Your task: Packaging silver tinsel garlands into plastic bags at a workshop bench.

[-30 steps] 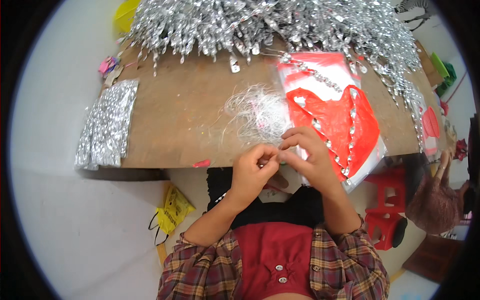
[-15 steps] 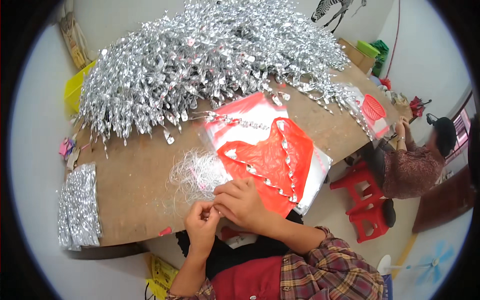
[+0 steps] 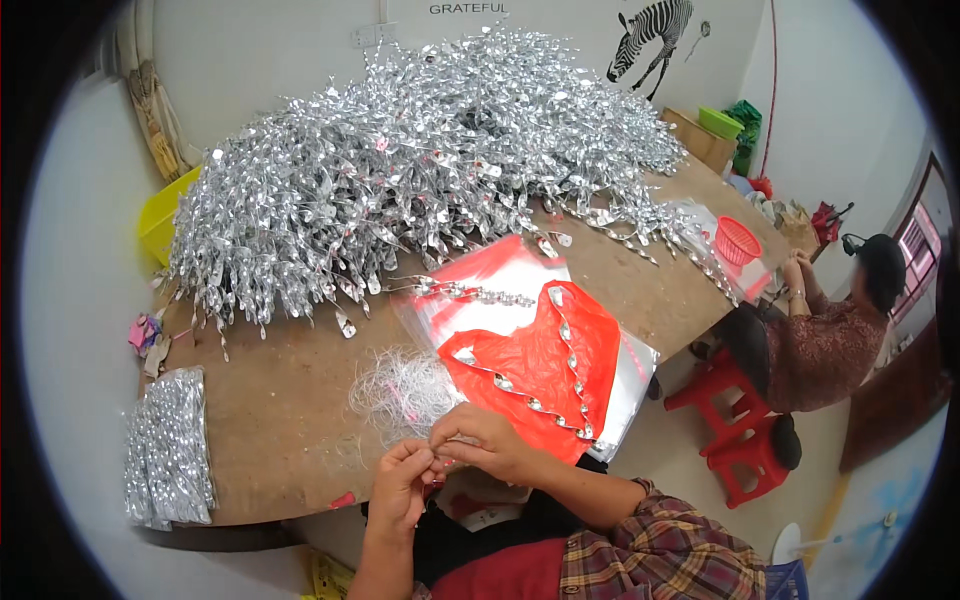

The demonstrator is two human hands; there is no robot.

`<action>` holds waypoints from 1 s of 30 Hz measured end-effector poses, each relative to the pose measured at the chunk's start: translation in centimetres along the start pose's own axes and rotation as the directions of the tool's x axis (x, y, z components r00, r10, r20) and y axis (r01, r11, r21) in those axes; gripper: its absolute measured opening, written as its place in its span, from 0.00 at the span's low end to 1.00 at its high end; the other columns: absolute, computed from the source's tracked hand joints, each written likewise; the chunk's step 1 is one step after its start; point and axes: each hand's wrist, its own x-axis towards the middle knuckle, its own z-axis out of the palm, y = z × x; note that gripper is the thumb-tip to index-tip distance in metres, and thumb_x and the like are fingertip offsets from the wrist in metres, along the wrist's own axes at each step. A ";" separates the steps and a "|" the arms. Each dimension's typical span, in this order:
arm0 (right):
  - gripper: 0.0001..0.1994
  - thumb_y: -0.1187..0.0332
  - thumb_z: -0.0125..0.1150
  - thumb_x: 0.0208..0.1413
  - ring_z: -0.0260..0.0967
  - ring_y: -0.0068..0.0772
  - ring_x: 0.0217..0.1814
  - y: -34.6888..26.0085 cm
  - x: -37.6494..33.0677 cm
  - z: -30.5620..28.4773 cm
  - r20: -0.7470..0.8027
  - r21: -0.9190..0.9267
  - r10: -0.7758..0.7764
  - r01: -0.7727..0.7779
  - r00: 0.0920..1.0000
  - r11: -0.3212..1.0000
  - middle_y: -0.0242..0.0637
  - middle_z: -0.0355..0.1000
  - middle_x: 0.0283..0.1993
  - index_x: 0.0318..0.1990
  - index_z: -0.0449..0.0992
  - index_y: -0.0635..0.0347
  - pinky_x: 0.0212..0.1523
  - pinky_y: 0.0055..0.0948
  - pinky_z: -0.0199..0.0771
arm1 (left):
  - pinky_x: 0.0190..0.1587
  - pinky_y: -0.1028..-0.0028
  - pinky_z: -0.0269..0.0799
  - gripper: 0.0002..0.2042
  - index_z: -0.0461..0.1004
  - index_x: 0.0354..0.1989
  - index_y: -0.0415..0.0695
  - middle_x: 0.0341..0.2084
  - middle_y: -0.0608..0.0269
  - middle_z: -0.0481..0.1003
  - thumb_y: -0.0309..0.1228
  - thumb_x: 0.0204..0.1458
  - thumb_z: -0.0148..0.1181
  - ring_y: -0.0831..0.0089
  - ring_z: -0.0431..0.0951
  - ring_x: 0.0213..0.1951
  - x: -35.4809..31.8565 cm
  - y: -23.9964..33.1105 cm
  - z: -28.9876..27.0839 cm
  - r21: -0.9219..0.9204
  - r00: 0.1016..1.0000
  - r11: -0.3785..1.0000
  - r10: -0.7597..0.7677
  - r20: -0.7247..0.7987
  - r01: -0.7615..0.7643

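My left hand (image 3: 401, 482) and my right hand (image 3: 484, 443) meet at the table's front edge, their fingertips pinched together. Whatever is between them is too small to make out. Just beyond lies a tangle of thin white thread (image 3: 405, 388). Right of it, a red plastic sheet (image 3: 520, 365) rests on clear packaging bags (image 3: 632, 375). Twisted silver foil strips (image 3: 515, 391) form a V on the red sheet, and another silver strand (image 3: 480, 293) lies behind it.
A huge heap of silver twisted strands (image 3: 400, 170) covers the back of the brown table (image 3: 270, 400). Bundled silver strands (image 3: 170, 450) lie at left, a red basket (image 3: 738, 242) at right. Another person (image 3: 825, 330) sits right, near red stools (image 3: 745, 460).
The view has tipped up slightly, so the table and heap sit lower in the picture. My hands stay pinched together, with the right fingers shifted a little.
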 end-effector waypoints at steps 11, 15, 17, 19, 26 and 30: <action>0.06 0.77 0.58 0.49 0.70 0.31 0.37 -0.5 -0.3 -0.5 -0.060 0.128 0.230 -0.221 0.971 0.967 0.38 0.72 0.34 0.35 0.75 0.64 0.39 0.26 0.68 | 0.28 0.81 0.65 0.05 0.70 0.31 0.39 0.19 0.67 0.69 0.26 0.49 0.58 0.82 0.65 0.20 -1.2 1.4 3.3 0.112 0.995 0.991 0.078 -0.069 -0.070; 0.07 0.78 0.58 0.48 0.70 0.34 0.36 -1.0 -0.5 0.8 -0.077 -0.015 0.126 -0.127 0.989 0.992 0.38 0.73 0.33 0.36 0.76 0.63 0.38 0.28 0.67 | 0.29 0.82 0.66 0.05 0.71 0.32 0.40 0.20 0.66 0.71 0.27 0.50 0.58 0.83 0.66 0.21 -1.4 0.8 2.5 0.073 0.994 0.993 0.097 -0.046 -0.093; 0.07 0.78 0.59 0.47 0.69 0.34 0.36 -1.2 -0.6 1.0 -0.094 -0.026 0.114 -0.117 0.989 0.993 0.37 0.73 0.33 0.35 0.76 0.62 0.38 0.28 0.67 | 0.29 0.83 0.66 0.05 0.71 0.33 0.40 0.21 0.66 0.72 0.27 0.51 0.58 0.84 0.67 0.22 -1.5 0.8 2.4 0.082 0.991 0.991 0.110 -0.070 -0.105; 0.06 0.78 0.59 0.47 0.69 0.34 0.36 -1.2 -0.8 0.9 -0.117 -0.045 0.103 -0.109 0.988 0.993 0.36 0.73 0.33 0.35 0.76 0.61 0.37 0.29 0.66 | 0.29 0.84 0.66 0.04 0.71 0.34 0.40 0.22 0.66 0.72 0.26 0.51 0.57 0.84 0.68 0.22 -1.6 0.7 2.4 0.089 0.989 0.990 0.121 -0.085 -0.113; 0.08 0.77 0.62 0.45 0.68 0.31 0.35 -1.3 -0.6 0.7 -0.133 -0.259 -0.080 0.043 0.988 0.965 0.31 0.74 0.33 0.35 0.76 0.57 0.39 0.28 0.62 | 0.29 0.86 0.66 0.04 0.71 0.34 0.40 0.23 0.67 0.73 0.26 0.53 0.56 0.85 0.69 0.23 -1.5 0.3 2.5 0.147 0.981 0.974 0.182 -0.068 -0.171; 0.08 0.76 0.63 0.44 0.67 0.28 0.32 -1.1 -0.4 0.2 -0.106 -0.398 -0.191 0.135 0.976 0.907 0.29 0.73 0.32 0.34 0.76 0.55 0.37 0.27 0.59 | 0.30 0.86 0.67 0.04 0.71 0.34 0.40 0.24 0.68 0.73 0.26 0.53 0.56 0.85 0.69 0.24 -1.3 0.2 2.9 0.247 0.973 0.952 0.210 -0.094 -0.181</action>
